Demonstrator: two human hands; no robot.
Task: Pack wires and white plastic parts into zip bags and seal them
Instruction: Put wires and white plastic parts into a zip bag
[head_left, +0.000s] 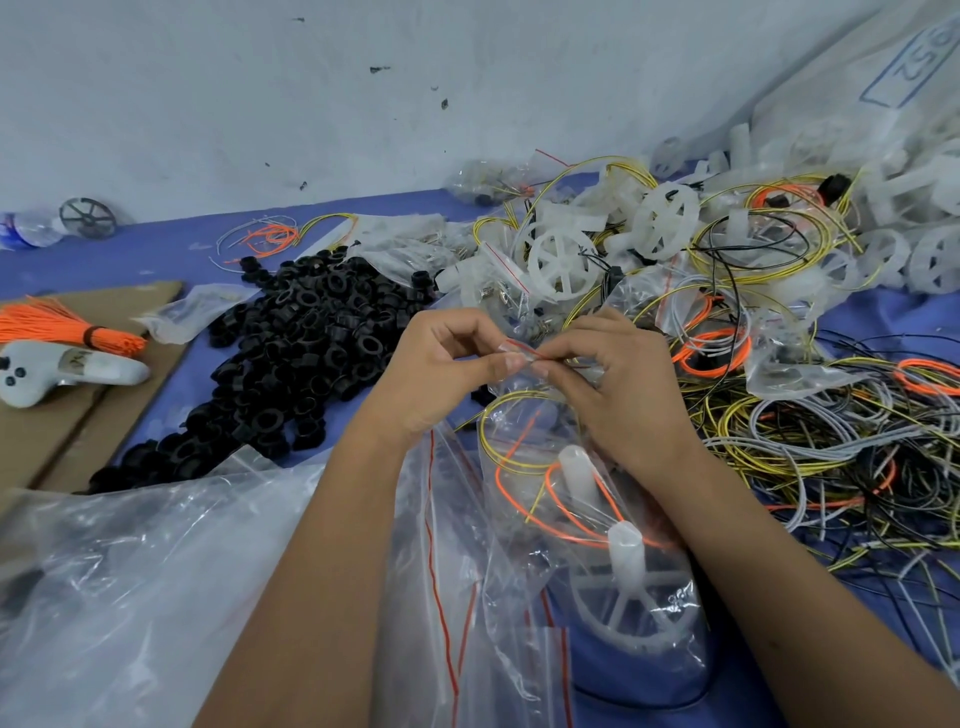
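Observation:
My left hand (441, 364) and my right hand (618, 384) meet at the red zip strip of a clear zip bag (597, 525), each pinching the strip between thumb and fingers. The bag hangs down from them toward me and holds a white plastic wheel with a tube hub (631, 597), a second white tube, and looped yellow and orange wires (524, 457). More empty zip bags with red strips (457, 597) lie under my forearms.
A heap of black rings (306, 343) lies left of my hands. White wheels (561, 260) and tangled wires (831, 441) fill the right side. Cardboard (78, 415), an orange wire bundle (62, 327) and a grey tool sit at left; a large clear plastic sheet (130, 597) lies lower left.

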